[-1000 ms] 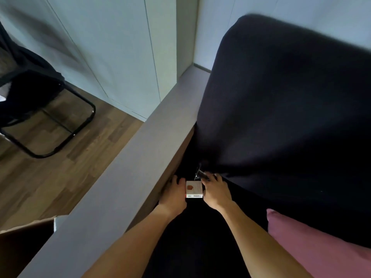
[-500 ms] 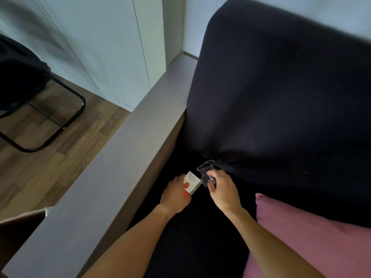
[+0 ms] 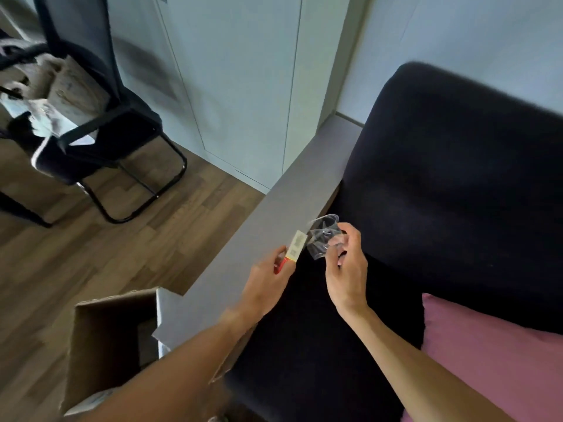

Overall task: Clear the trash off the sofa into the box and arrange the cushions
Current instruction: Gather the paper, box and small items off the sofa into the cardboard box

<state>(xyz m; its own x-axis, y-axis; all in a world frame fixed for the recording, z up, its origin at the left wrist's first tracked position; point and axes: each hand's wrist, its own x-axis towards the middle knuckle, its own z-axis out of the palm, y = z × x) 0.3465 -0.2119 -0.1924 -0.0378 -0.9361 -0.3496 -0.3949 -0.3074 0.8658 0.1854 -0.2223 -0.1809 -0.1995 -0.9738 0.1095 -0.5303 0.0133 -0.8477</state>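
Cardboard box: open beside sofa armrest | contents unclear

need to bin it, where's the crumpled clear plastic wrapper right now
In the head view the crumpled clear plastic wrapper is pinched in the right hand, above the dark sofa seat, beside the grey armrest.

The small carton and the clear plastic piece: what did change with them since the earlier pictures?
Both were lifted from the seat corner. The left hand raised the small carton toward the grey armrest; the right hand raised the clear plastic piece. Both grips stayed closed. The pink cushion stayed on the sofa.
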